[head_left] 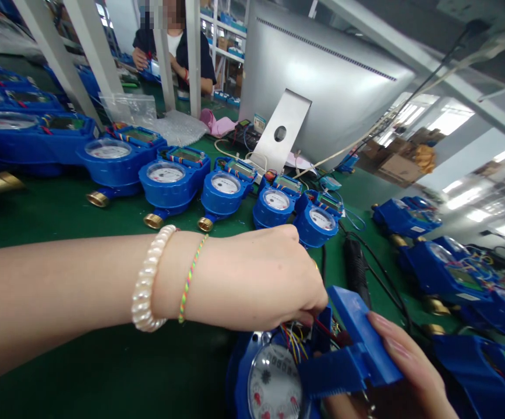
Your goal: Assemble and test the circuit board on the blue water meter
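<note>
A blue water meter lies at the bottom middle, its round dial face up and partly cut off by the frame. Coloured wires come out of it beside the dial. From the left my left hand, with a pearl bracelet and a bright string at the wrist, reaches over the meter. Its fingers are closed in a pinch at the wires, a red one showing by the fingertips, which are mostly hidden. At lower right my right hand grips a blue plastic cover, tilted up beside the dial.
Several blue water meters with brass ends stand in a row behind my hands. More meters are at right, near a black cable. A large monitor rises behind, and across the bench a person holds a blue part.
</note>
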`<state>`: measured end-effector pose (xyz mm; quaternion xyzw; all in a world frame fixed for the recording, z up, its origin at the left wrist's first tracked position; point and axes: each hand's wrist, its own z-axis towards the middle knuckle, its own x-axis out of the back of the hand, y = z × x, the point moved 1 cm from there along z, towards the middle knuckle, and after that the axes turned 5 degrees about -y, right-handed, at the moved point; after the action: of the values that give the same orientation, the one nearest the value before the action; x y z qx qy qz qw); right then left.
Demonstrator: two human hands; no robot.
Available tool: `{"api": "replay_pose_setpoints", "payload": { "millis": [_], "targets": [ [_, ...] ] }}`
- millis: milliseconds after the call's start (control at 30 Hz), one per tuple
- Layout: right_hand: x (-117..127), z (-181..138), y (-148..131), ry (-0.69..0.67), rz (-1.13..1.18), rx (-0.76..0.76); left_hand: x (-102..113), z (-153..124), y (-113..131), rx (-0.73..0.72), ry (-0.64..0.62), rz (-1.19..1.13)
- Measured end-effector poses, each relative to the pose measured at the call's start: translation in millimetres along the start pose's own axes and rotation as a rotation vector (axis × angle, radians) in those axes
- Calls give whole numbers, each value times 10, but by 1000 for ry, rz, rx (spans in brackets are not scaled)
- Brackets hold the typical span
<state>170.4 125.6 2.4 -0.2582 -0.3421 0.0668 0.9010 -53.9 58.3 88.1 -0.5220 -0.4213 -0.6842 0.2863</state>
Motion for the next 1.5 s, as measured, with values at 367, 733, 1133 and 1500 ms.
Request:
{"api": "replay_pose_setpoints", "payload": {
  "millis": [367,733,1133,1500],
  "targets": [
    [20,223,-10,-141,-52,105,94,-63,90,13,-66,64],
    [101,397,-27,-244,-2,-29,158,-125,21,139,-11,-203],
    [101,607,-43,-397,18,-202,59,-205,-59,325,-87,-606],
    [101,737,-82,-436,55,-293,-156,-278,-141,227,76,-694]
  ]
}}
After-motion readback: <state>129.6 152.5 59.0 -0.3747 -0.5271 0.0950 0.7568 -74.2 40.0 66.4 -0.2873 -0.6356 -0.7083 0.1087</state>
